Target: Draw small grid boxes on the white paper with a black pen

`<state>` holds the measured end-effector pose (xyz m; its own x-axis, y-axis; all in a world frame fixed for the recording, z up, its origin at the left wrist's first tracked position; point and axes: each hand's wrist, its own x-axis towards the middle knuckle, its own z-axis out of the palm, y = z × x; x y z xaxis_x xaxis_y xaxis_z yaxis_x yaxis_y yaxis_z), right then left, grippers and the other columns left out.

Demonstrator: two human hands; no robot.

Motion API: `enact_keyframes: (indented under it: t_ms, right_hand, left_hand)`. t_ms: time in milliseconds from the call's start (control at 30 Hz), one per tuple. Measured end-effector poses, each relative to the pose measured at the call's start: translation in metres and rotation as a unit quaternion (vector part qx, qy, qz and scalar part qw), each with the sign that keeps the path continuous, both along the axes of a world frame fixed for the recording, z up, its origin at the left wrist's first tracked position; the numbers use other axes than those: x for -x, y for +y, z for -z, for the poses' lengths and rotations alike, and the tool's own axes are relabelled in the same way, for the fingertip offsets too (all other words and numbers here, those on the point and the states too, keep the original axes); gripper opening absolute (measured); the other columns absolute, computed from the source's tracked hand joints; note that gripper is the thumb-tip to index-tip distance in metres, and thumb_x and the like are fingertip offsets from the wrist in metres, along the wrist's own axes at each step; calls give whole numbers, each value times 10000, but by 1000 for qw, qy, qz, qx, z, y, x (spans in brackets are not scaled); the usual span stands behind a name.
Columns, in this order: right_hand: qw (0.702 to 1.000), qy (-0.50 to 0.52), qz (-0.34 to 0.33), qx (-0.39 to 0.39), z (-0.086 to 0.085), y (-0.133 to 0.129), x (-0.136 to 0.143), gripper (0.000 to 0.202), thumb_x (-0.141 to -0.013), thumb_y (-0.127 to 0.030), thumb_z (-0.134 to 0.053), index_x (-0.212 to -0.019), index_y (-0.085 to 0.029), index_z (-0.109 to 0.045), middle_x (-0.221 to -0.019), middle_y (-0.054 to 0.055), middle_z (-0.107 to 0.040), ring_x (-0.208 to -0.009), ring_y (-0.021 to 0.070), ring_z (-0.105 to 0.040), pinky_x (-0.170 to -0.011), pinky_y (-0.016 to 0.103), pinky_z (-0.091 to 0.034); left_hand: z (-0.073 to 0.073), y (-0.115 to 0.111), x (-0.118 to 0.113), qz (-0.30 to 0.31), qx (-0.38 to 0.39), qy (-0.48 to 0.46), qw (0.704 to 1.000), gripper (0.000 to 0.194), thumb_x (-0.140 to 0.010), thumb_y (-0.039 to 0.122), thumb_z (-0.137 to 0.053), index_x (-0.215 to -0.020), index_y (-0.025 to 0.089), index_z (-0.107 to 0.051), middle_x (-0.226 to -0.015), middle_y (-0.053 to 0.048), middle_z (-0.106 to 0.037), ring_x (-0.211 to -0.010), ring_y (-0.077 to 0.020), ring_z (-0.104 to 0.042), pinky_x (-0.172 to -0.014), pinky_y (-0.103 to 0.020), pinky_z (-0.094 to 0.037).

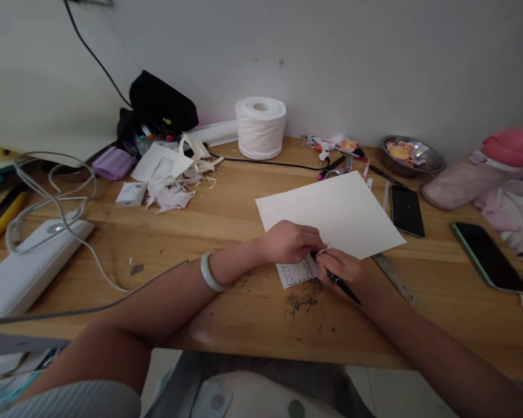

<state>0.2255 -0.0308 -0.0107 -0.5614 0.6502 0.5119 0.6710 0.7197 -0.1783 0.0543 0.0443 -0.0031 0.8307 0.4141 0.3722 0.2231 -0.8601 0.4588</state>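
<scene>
A black pen [343,287] is in my right hand [340,268], gripped near its tip, with the barrel slanting down to the right. My left hand [293,241] lies on the white paper [331,209], its fingers bent and pressed together against the sheet just left of the pen tip. Dark looped marks run in rows on the paper's near corner, below my left hand. My hands cover the pen tip and part of the drawing. Partly under the paper's right side lies a metal ruler [394,277].
Paper scraps [169,180] lie at the back left, near a white roll [261,128] and a black pencil case [163,101]. Cables and a white power bank [39,261] occupy the left. Two phones [407,210], a steel bowl [412,157] and a pink bottle [470,174] stand right.
</scene>
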Motion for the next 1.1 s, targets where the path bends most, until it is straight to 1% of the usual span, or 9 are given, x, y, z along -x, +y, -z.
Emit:
enact_keyframes:
  t_ms: [167,400,533,700,800,967,1100]
  right_hand:
    - [1000,0,2,17,0,0,0,135,-728,-74,-416,-675,-186,-471,-672,14,-546,-621,116,-510,-560,226,-420]
    - [999,-14,11,39,-2,0,0,138,-742,-74,-392,-715,-176,-481,-627,11,-519,-567,113,-483,-519,222,-394]
    - [998,-16,21,64,-8,-2,0,134,-753,-87,-387,-704,-174,-476,-614,10,-497,-564,113,-475,-520,224,-390]
    - [993,-30,18,116,-18,-4,0,130,-768,-100,-382,-757,-172,-489,-648,19,-522,-602,122,-504,-550,234,-412]
    - [993,-19,20,113,-20,-5,0,124,-776,-109,-381,-761,-172,-486,-655,26,-533,-607,123,-515,-551,235,-415]
    - [990,-16,30,136,-19,-6,-2,124,-790,-124,-371,-751,-178,-476,-653,25,-529,-609,123,-511,-555,234,-411]
    - [994,-9,25,104,-12,-5,-4,122,-775,-116,-377,-731,-182,-470,-620,9,-509,-572,113,-482,-528,226,-393]
  left_hand:
    - [0,0,0,0,-3,7,1000,231,-812,155,-427,-929,210,-619,-897,25,-642,-758,-79,-583,-584,-177,-367]
    - [-1,0,0,-2,2,10,1000,229,-819,165,-429,-936,210,-621,-898,25,-646,-755,-81,-584,-586,-173,-363]
    - [-1,-1,0,-6,4,14,1000,220,-828,180,-429,-929,208,-623,-891,23,-647,-751,-79,-584,-576,-175,-354]
    - [-1,-1,0,0,4,2,1000,218,-819,162,-439,-932,203,-621,-894,28,-644,-751,-74,-580,-594,-169,-361]
    - [-1,0,0,-2,3,5,1000,225,-821,163,-431,-932,210,-621,-891,29,-644,-751,-76,-580,-589,-173,-358]
    - [-1,0,0,-1,0,5,1000,223,-822,172,-429,-929,215,-621,-886,30,-644,-748,-76,-580,-581,-175,-356]
    - [-1,0,0,-7,1,20,1000,226,-820,164,-428,-930,218,-619,-882,27,-641,-758,-74,-580,-581,-172,-359]
